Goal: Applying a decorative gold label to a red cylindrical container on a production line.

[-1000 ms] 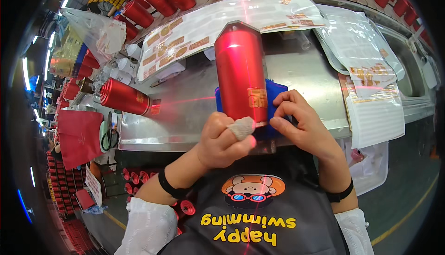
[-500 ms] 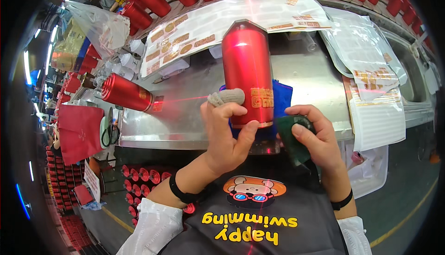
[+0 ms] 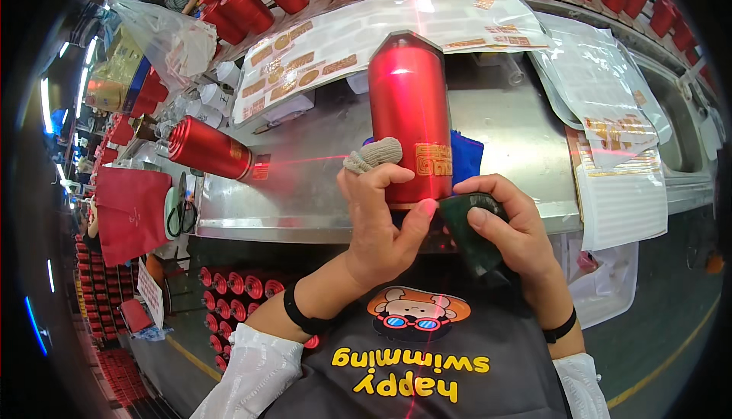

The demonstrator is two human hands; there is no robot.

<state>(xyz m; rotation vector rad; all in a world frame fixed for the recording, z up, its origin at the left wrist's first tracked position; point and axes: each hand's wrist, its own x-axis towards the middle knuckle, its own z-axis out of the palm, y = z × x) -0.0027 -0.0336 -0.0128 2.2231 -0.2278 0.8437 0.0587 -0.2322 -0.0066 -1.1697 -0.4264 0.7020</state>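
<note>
A red bottle lies on a steel desk, its base toward the person, with a gold label facing up and a blue cloth under it. The left hand grips its near end, one finger wrapped in a grey sleeve. The right hand holds a dark green pad just beside the bottle's base. A second red bottle lies to the left. Label sheets cover the far side.

Bottle on cloth, on table
</note>
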